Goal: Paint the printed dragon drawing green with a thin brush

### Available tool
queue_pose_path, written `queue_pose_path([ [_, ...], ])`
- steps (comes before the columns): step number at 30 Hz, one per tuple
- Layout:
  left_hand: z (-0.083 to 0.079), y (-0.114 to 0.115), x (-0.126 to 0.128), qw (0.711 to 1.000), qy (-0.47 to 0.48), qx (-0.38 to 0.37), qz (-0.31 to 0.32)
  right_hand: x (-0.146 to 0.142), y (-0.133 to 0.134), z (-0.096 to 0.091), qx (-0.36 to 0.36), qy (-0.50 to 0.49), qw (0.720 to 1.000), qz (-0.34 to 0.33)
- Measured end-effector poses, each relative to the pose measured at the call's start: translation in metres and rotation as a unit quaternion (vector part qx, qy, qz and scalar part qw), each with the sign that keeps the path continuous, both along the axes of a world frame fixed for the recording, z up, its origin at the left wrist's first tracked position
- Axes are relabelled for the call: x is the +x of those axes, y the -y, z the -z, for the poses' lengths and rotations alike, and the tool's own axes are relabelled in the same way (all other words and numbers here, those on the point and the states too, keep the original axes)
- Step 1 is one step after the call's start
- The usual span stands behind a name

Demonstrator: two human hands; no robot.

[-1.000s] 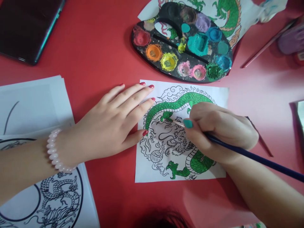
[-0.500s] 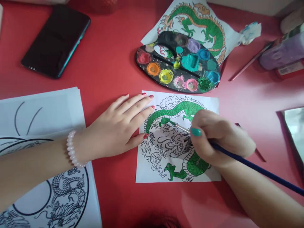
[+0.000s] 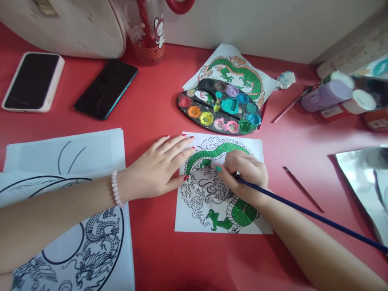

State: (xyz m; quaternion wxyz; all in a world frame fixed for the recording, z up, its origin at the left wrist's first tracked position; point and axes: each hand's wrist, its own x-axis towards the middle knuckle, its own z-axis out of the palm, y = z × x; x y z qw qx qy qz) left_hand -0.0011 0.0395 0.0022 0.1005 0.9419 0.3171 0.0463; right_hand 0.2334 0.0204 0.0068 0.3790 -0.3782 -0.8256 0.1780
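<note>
A small sheet with a dragon drawing (image 3: 194, 218), partly painted green, lies on the red table (image 3: 151, 250). My left hand (image 3: 154, 167) lies flat with fingers spread, its fingertips and thumb pressing the sheet's left edge. My right hand (image 3: 245, 173) is closed on a long blue paintbrush (image 3: 303, 212), with the brush tip down on the upper middle of the dragon. A black palette (image 3: 220, 107) with several wells of colour sits just beyond the sheet.
Outline prints (image 3: 69, 202) lie at the left. Two phones (image 3: 106, 89) (image 3: 32, 81), a bag and a red bottle (image 3: 148, 32) stand at the back. A painted dragon sheet (image 3: 239, 70) lies under the palette. Paint pots (image 3: 330, 95) and loose brushes (image 3: 303, 190) are at the right.
The view has pulled back and tilted up, showing more of the table's back. My right hand has shifted slightly left along the dragon. The left hand stays on the sheet.
</note>
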Motion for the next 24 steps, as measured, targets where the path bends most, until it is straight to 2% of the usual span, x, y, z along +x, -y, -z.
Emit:
queue_pose_path([
  [9, 0.0, 0.001, 0.001, 1.0, -0.008, 0.003, -0.003, -0.001, 0.001, -0.001, 0.01, 0.024, 1.0, 0.017],
  [17, -0.001, 0.001, 0.001, 1.0, 0.01, -0.008, -0.011, -0.003, 0.002, 0.0, 0.063, 0.031, 0.997, 0.03],
  [21, -0.006, -0.002, 0.003, 0.994, 0.091, -0.06, -0.024, -0.001, 0.004, 0.0, 0.09, 0.003, 0.996, 0.01],
  [24, -0.012, -0.016, 0.0, 0.968, 0.19, -0.119, -0.111, 0.0, 0.006, 0.0, 0.089, -0.015, 0.996, 0.008],
])
